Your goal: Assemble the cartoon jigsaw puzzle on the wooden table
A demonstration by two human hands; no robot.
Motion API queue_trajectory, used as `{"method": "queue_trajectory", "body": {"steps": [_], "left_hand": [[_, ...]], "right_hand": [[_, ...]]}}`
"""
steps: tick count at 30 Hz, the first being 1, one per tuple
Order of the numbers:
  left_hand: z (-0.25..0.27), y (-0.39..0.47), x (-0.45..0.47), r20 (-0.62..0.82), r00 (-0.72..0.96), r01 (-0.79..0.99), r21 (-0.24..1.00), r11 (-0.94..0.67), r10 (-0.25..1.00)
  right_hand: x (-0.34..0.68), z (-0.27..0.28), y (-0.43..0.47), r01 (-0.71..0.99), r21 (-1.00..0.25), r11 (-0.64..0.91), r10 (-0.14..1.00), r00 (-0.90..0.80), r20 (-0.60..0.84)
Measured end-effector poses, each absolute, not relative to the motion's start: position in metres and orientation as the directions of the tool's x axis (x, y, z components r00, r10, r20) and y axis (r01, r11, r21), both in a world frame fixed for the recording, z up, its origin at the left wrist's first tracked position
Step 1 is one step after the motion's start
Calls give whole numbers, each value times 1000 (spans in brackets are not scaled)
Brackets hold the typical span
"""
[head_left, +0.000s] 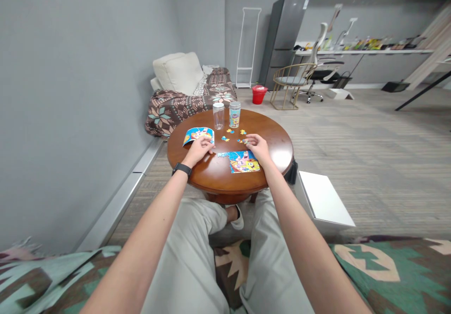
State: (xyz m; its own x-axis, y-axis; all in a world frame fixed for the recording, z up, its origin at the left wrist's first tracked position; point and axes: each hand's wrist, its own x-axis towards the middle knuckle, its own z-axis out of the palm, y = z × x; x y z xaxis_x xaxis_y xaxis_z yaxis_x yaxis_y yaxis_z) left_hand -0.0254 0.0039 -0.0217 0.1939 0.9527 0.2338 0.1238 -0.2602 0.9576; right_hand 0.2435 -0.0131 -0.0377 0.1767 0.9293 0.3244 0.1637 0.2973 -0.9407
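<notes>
Forearms [157, 215] point, left grip [199, 149] and right grip [258, 148] unclear, toward clear and printed jars [234, 117].

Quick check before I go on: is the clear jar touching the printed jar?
Apart. The head view shows a narrow gap between the clear jar and the printed jar, with table visible between their bases.

Before me the table [208, 177] looks smooth, glossy wood, the clear jar [219, 118] plastic, the picture sheet [198, 133] shiny paper.
</notes>
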Motion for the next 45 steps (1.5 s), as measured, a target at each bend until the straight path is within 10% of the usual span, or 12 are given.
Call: {"method": "queue_trajectory", "body": {"steps": [45], "left_hand": [[-14, -2, -25, 251, 180, 146, 949, -278, 951]], "right_hand": [[238, -33, -18, 115, -963, 245, 947, 186, 263]]}}
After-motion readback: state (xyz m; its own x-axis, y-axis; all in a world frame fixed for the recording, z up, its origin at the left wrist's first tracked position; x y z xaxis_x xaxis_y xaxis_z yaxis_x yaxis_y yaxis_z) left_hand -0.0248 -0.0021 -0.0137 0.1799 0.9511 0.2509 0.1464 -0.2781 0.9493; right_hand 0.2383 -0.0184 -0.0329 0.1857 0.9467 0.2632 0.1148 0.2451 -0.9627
